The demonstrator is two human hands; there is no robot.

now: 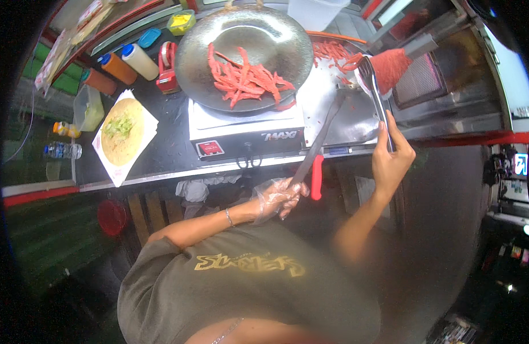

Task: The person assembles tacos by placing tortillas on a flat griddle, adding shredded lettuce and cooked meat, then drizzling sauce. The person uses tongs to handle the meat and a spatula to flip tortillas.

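My left hand (280, 198), in a clear plastic glove, is closed around the lower end of a long dark knife (322, 135). Its blade slants up over the counter edge toward the metal tray. Beside the blade juts a red handle (316, 179); whether it belongs to this knife I cannot tell. Bare, my right hand (393, 153) grips tongs (374, 92), their tips up against the cone of red meat (390, 67). Red meat strips (244, 77) lie on a round metal pan (190, 63) atop a portable gas stove (247, 133).
On the left, a flatbread (118, 150) with shredded greens rests on white paper. Behind it stand an orange sauce bottle (115, 69), a white one (140, 63) and a red dispenser (167, 67). More meat shreds (331, 51) lie on the metal tray (356, 123) at right.
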